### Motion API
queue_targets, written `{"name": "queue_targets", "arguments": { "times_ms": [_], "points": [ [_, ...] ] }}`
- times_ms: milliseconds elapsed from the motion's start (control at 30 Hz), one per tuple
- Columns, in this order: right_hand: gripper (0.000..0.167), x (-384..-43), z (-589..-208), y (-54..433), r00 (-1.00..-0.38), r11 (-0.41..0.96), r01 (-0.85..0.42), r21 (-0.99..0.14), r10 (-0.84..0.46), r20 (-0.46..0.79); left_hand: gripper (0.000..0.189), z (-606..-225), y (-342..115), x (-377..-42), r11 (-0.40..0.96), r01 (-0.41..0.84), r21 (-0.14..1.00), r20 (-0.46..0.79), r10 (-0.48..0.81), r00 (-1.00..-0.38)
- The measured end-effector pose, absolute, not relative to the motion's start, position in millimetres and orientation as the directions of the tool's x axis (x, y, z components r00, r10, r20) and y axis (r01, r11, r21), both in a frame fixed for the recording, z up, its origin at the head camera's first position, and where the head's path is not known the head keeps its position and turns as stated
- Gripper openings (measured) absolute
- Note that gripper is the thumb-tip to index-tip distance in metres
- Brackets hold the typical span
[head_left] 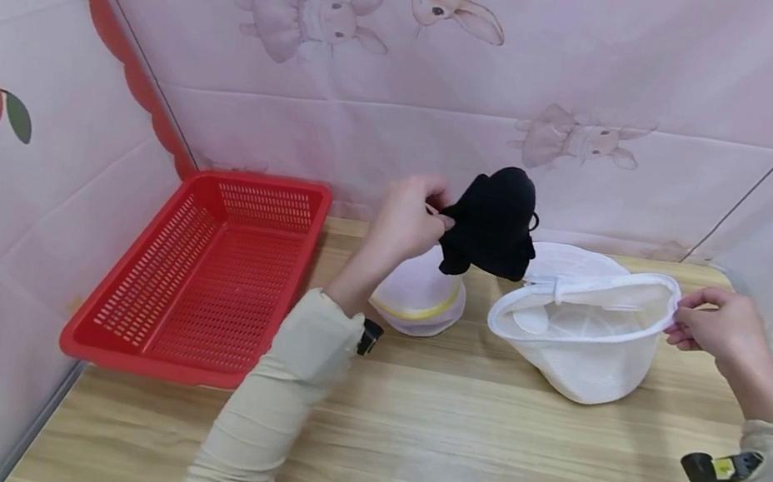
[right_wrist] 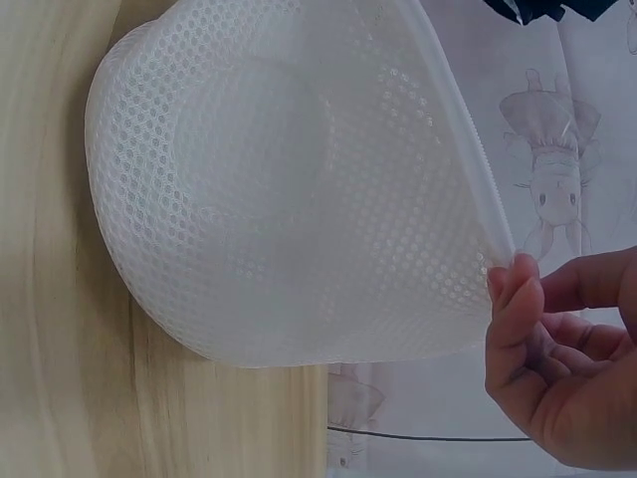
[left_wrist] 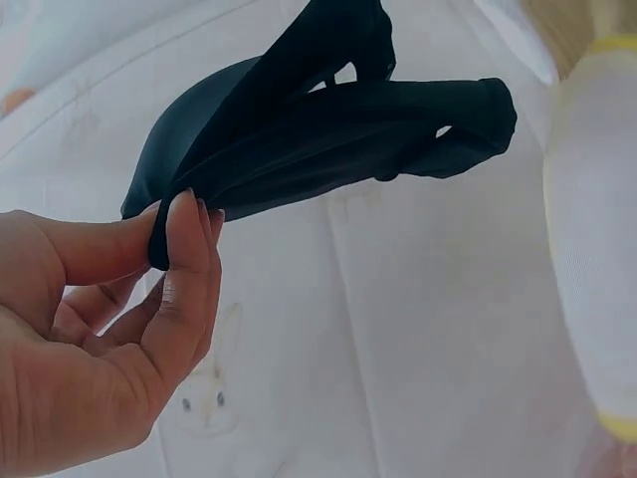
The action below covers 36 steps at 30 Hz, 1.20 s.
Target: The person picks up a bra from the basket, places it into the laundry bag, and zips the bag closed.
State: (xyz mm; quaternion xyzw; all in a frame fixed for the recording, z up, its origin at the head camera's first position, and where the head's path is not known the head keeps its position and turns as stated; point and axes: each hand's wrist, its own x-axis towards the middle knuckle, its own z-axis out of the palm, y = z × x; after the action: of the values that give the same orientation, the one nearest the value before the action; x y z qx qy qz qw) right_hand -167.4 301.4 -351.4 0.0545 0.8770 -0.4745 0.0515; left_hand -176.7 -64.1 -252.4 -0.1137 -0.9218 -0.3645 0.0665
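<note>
Between thumb and fingers, my left hand [head_left: 408, 219] pinches the edge of a black bra [head_left: 492, 220], holding it up above the table. In the left wrist view the bra [left_wrist: 299, 149] shows a rounded cup and folded bands. To its right is a white mesh laundry bag [head_left: 587, 365], its mouth unzipped and its round lid [head_left: 573, 262] tipped back. My right hand [head_left: 722, 328] grips the bag's rim at the right side. The right wrist view shows the bag's honeycomb mesh [right_wrist: 249, 199] bulging over the tabletop.
A red plastic basket [head_left: 307, 262] with slotted walls stands at the left of the wooden table [head_left: 443, 461]. Partly behind my left hand sits a white laundry bag with yellow trim [head_left: 419, 293]. A rabbit-print wall covering [head_left: 402, 142] closes off the back.
</note>
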Motion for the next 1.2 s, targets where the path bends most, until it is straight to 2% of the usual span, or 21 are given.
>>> {"name": "queue_targets", "arguments": {
  "times_ms": [733,1067,1200],
  "points": [
    [0.02,-169.9,-344.5,300.6,-0.988,0.573,0.14,-0.807,0.028,-0.151,0.012,-276.2,-0.5,-174.5,0.575,0.31,0.757,0.155,0.304,-0.94],
    [0.016,-170.7,-345.0,300.3,-0.988,0.559,0.132,-0.819,0.005,-0.156,0.017,-295.2,24.3,-175.9,0.397,0.3,0.867,0.154,0.36,-0.92],
    [0.015,-170.8,-344.9,300.6,-0.988,0.557,0.122,-0.821,-0.009,-0.153,0.017,-305.2,28.1,-179.9,0.382,0.308,0.872,0.157,0.377,-0.913]
  ]
}}
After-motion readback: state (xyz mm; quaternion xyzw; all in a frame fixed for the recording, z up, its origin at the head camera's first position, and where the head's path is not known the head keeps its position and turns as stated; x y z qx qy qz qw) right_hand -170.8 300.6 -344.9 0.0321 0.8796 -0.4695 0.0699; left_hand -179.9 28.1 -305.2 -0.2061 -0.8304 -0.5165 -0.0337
